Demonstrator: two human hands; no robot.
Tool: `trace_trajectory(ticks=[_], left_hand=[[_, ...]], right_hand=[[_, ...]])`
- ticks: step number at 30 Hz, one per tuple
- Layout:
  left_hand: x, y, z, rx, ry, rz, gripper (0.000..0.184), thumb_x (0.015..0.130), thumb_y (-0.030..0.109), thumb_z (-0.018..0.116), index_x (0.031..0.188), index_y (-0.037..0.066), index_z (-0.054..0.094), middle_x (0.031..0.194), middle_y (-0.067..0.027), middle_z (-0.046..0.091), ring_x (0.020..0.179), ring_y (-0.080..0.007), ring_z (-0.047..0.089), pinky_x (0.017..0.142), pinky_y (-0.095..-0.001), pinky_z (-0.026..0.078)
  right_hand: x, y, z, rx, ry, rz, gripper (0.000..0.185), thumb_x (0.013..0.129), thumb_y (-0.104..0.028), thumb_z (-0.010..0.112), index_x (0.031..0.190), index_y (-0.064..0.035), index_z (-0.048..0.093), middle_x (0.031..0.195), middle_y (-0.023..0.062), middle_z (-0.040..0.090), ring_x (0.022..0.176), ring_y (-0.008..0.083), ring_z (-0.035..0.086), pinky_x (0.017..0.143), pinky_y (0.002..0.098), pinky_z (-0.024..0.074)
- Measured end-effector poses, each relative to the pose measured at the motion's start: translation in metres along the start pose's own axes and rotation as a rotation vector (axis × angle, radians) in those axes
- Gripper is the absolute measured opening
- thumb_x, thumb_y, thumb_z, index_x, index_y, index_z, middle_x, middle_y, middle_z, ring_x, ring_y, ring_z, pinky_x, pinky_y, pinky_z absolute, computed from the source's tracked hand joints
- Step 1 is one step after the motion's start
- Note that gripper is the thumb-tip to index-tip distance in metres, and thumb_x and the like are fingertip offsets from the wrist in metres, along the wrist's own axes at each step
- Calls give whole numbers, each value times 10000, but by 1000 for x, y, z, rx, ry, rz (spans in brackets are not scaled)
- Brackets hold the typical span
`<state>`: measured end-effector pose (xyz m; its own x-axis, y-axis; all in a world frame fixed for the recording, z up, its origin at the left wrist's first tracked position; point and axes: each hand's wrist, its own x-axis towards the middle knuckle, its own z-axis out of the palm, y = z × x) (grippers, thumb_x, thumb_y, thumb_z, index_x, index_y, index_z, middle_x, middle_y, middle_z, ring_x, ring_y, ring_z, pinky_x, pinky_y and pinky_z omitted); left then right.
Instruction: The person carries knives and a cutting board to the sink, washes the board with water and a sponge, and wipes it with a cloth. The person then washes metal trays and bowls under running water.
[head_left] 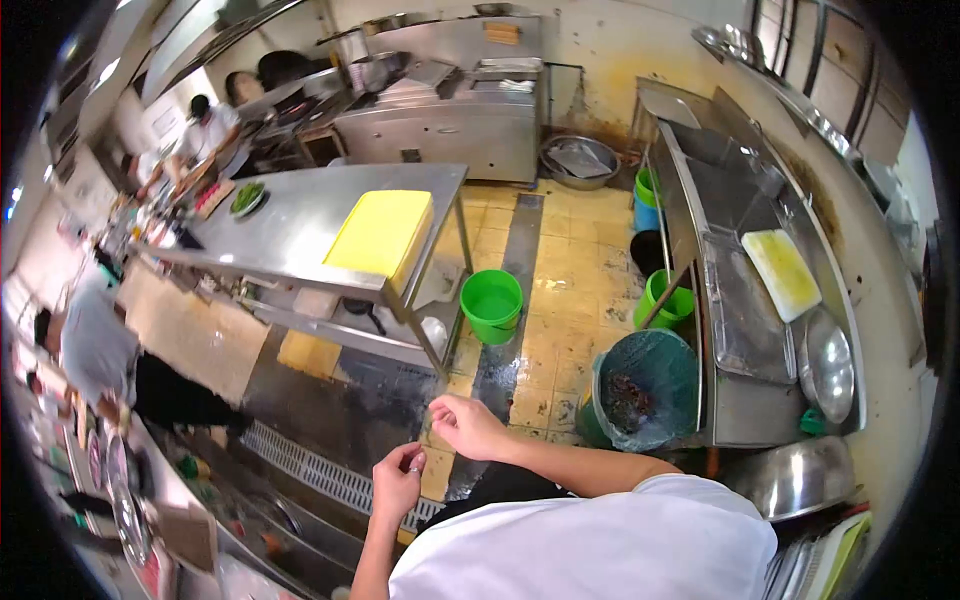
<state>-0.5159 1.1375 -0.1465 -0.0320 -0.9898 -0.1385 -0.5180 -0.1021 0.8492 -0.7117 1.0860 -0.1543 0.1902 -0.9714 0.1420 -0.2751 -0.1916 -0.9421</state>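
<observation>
My left hand is raised in front of my body, its fingers curled in and the thumb against them. Just above and to the right, my right hand is closed too, with its fingers bent together. The two hands are close but apart. What either one holds, if anything, is too small or hidden to make out. Below them lie the tiled floor and a white floor grate. To the right of my hands stands a lined bin with dark scraps in it.
A steel table carries a yellow lidded box; a green bucket stands beside it. Along the right wall runs a steel sink counter with a yellow-stained cutting board and a steel bowl. A co-worker bends at left.
</observation>
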Motion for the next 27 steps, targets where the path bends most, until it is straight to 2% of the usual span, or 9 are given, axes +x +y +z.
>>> trace_trajectory(ticks=[8,9,13,16,18,19,23,26,27], left_hand=[[139,55,70,89,-354,57,262,922,119,712,1136,-32,702,931,-127,750,839,-135,687,782,-293,539],[155,62,82,83,-420,78,261,924,121,713,1136,-30,703,933,-123,750,838,-132,685,783,-291,539],[225,82,148,128,-745,241,267,939,121,688,1156,-35,691,989,-135,747,885,-149,693,818,-302,544],[263,108,202,110,-980,397,272,947,124,671,1167,-36,684,1034,-159,746,950,-187,712,850,-315,548],[279,128,238,97,-1119,454,276,949,127,668,1170,-38,682,1047,-160,745,964,-195,715,863,-316,547],[279,151,248,142,-1182,498,279,950,131,668,1172,-38,682,1052,-155,745,960,-192,716,870,-315,544],[277,202,301,163,-1387,603,283,950,160,682,1169,-19,689,997,-134,750,916,-174,710,824,-312,551],[273,226,345,189,-1524,686,283,951,180,690,1167,-3,694,968,-128,750,868,-164,701,792,-310,550],[269,233,360,199,-1558,683,282,952,185,691,1166,1,696,959,-125,749,853,-162,696,782,-310,549]], right_hand=[[46,64,-143,-122,476,99,255,873,-99,683,1093,20,633,920,144,707,754,234,695,704,356,560],[42,57,-160,-98,506,191,248,857,-113,643,1065,23,636,927,191,701,859,334,699,767,417,550],[22,69,-201,-158,751,335,278,839,-130,644,1071,22,635,962,203,684,912,375,672,800,446,527],[-11,84,-228,-540,1015,303,253,865,-130,662,1068,18,629,963,187,663,780,259,697,693,377,546],[-43,87,-249,-537,1193,433,349,834,-129,693,1142,23,632,1055,187,654,795,260,701,732,368,559],[-57,63,-263,-427,1316,581,369,806,-155,696,1125,21,639,1089,237,655,1046,395,638,921,437,519],[-154,67,-320,-306,1596,1067,472,851,-219,695,1247,23,613,1267,266,619,1202,379,596,1043,435,461],[-250,120,-364,-550,1659,1181,547,817,-282,699,1249,44,617,1245,276,635,1190,397,603,1047,425,464],[-267,117,-382,-412,1688,1255,559,784,-261,738,1234,53,633,1270,291,619,1203,392,596,1058,406,456]])
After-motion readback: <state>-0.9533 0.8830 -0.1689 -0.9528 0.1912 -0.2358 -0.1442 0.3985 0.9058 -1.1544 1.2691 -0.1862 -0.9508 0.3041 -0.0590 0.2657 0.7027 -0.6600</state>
